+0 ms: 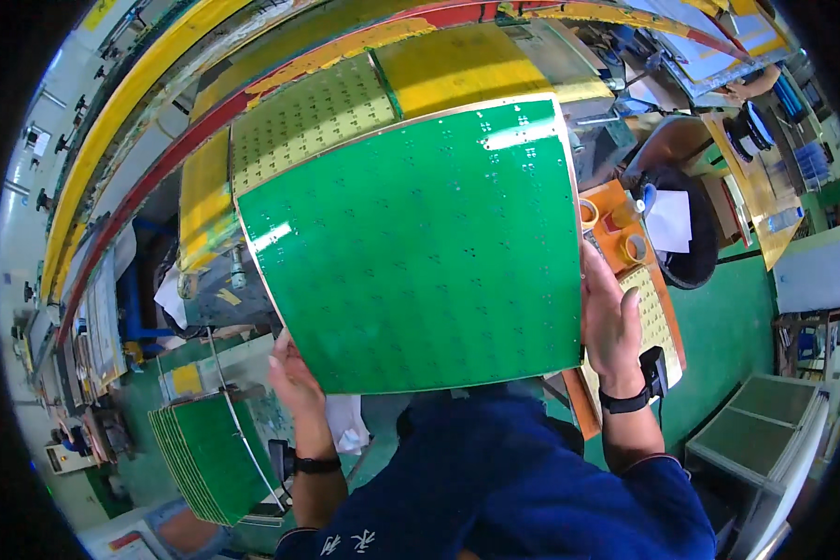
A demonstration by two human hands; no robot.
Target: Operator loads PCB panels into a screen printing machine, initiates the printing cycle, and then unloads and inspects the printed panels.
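A large glossy green circuit board panel (411, 252) with rows of small marks and a thin pale border spans the middle of the view in front of my body. My left hand (296, 378) grips its lower left edge, fingers partly hidden by the panel. On the opposite side, my right hand (610, 317) presses against the right edge, thumb raised and its other fingers partly behind the panel. Beyond the panel's far edge lies a pale yellow board with rows of small dark marks (313, 117) on a yellow work surface (462, 65).
A rack of green panels (205, 457) stands at lower left. To the right, tape rolls (634, 248) sit on an orange board (611, 201) beside a black bin (691, 261) holding white paper. A red and yellow frame (149, 177) arches across the far left. Another person's hand (754, 86) shows at upper right.
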